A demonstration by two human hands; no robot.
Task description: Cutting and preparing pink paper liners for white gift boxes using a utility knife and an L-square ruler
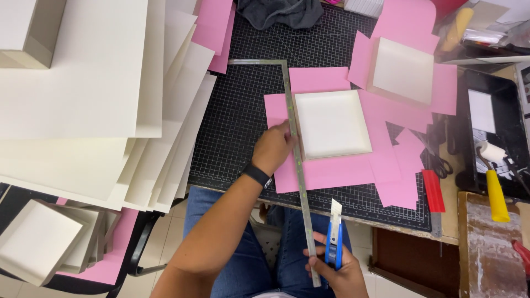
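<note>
Nearest the camera, the right hand (338,270) grips a blue box cutter (333,237), blade up, off the worktop's (248,110) near edge; its fingers seem also to touch the metal ruler's (295,154) lower end; the left hand (272,150) presses flat on that ruler, beside a shallow white tray (333,124) lying on pink paper (331,172).

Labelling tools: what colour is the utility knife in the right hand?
Blue body with a white blade section, utility knife held in the right hand; head view.
</note>
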